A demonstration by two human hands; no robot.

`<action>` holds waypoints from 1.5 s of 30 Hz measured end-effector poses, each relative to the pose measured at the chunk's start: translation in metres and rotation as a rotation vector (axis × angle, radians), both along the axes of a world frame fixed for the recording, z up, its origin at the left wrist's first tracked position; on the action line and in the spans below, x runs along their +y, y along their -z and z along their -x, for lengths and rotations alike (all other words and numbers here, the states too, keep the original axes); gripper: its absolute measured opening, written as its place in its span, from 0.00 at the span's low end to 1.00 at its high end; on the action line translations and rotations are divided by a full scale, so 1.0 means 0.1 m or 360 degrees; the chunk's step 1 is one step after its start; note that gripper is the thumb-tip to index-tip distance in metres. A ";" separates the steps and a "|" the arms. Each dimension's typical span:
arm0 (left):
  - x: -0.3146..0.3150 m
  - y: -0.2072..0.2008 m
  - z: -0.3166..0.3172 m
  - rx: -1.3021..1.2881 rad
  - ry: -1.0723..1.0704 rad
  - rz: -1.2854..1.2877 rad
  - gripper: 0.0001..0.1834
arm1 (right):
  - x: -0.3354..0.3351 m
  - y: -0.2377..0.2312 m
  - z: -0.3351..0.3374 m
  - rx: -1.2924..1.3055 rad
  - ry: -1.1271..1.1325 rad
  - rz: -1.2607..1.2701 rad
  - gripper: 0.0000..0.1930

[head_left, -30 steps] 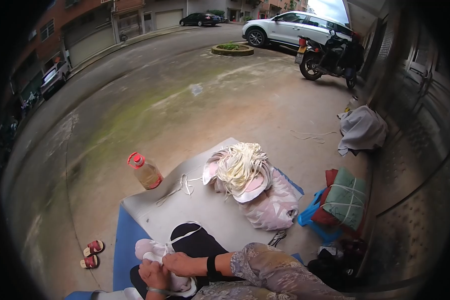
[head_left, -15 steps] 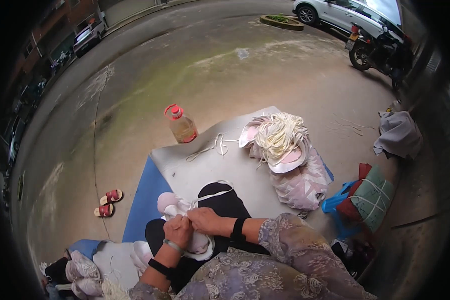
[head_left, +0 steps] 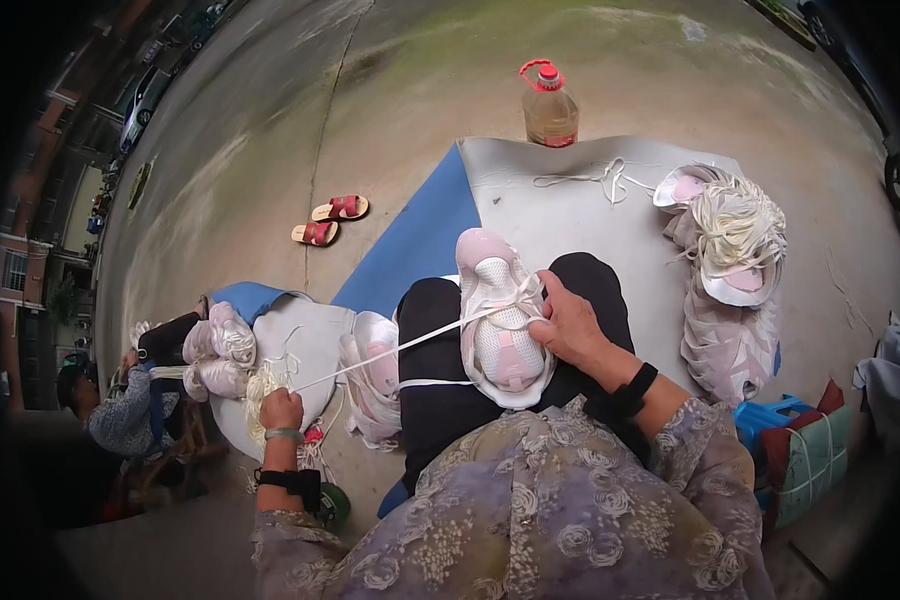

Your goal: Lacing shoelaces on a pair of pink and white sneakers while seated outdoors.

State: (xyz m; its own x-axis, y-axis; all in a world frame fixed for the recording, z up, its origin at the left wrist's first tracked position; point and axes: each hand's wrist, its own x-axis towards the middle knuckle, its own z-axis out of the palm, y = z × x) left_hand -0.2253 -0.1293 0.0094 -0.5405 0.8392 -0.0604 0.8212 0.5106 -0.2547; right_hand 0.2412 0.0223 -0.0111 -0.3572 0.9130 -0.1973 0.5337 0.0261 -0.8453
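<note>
A pink and white shoe upper (head_left: pixel 501 330) lies on my lap with its pink toe pointing away from me. My right hand (head_left: pixel 568 320) is closed on its right edge near the lacing. A white shoelace (head_left: pixel 400 346) runs taut from the lacing down to the left. Its other end is in my closed left hand (head_left: pixel 282 411), held out beside my left thigh. Another white lace strand crosses my left thigh below the taut one. The right fingertips are partly turned away, and I cannot tell whether they also pinch a lace.
A stack of pink uppers (head_left: pixel 732 345) topped with loose cream laces (head_left: pixel 740 225) stands at the right. More uppers (head_left: pixel 372 375) lie left of my leg. A red-capped bottle (head_left: pixel 550 108), red slippers (head_left: pixel 330 219) and a blue stool (head_left: pixel 760 415) are around the mat. Another person (head_left: pixel 130 415) sits far left.
My left hand has moved away from the upper to the lower left, drawing the lace out straight. The right hand now grips the upper's right side. The view has turned left.
</note>
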 end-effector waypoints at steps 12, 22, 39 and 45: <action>0.99 -0.07 -1.86 -0.1242 0.1159 -0.0634 0.03 | 0.18 0.19 -0.05 0.0170 0.0237 0.0035 0.23; 1.21 -0.01 -2.44 -0.1347 0.1404 -0.0456 0.08 | 0.25 0.09 0.04 0.0230 0.0182 0.0384 0.32; 0.68 -0.50 -1.64 -0.2541 0.0427 0.0011 0.10 | -0.10 -0.06 -0.17 0.0218 -0.0052 0.0094 0.18; 1.00 -0.83 -1.81 -0.2614 0.0569 -0.0279 0.03 | -0.08 -0.12 -0.38 0.0381 -0.0042 0.0845 0.10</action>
State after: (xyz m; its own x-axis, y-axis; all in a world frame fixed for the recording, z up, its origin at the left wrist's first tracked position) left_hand -0.0444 -0.0289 0.0924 0.1992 0.9539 -0.2244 0.2141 0.1811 0.9599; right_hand 0.2788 0.0143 0.0011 -0.4695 0.7010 -0.5367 0.3312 -0.4237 -0.8431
